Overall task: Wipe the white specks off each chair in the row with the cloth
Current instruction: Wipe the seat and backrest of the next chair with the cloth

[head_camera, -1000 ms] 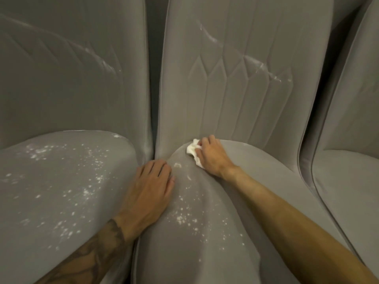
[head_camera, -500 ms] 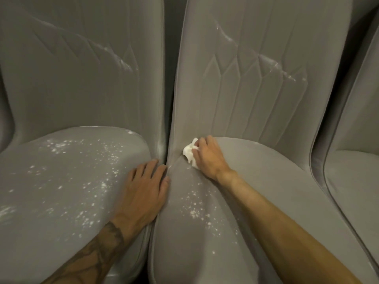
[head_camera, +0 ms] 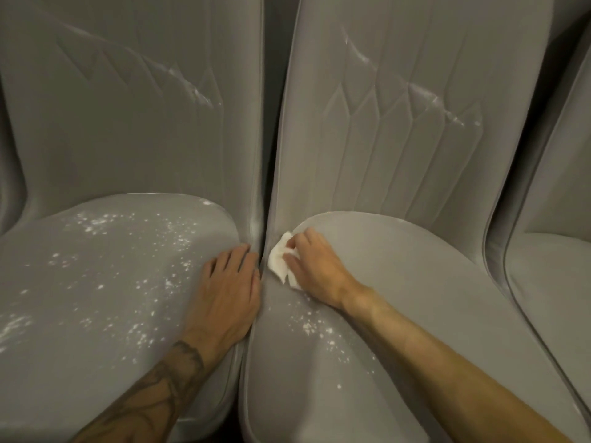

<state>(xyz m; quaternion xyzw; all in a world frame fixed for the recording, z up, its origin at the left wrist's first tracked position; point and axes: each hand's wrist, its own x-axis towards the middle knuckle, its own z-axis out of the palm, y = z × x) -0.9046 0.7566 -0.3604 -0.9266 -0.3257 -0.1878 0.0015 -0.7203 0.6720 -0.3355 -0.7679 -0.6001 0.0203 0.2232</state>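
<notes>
Your light is dim, warm and even, casting no hard shadows; the gap [head_camera: 271, 91] between the left chair [head_camera: 128, 139] and middle chair [head_camera: 319, 155] falls nearly black. The wide lens bows the frame edges, and everything looks slightly soft.

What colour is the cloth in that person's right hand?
White. The cloth shows best in the head view, bunched under the right hand on the grey middle chair.

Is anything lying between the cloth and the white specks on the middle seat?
Nothing visible. The right hand holds the cloth on the seat; its bare surface leads to the specks. The left hand rests aside.
</notes>
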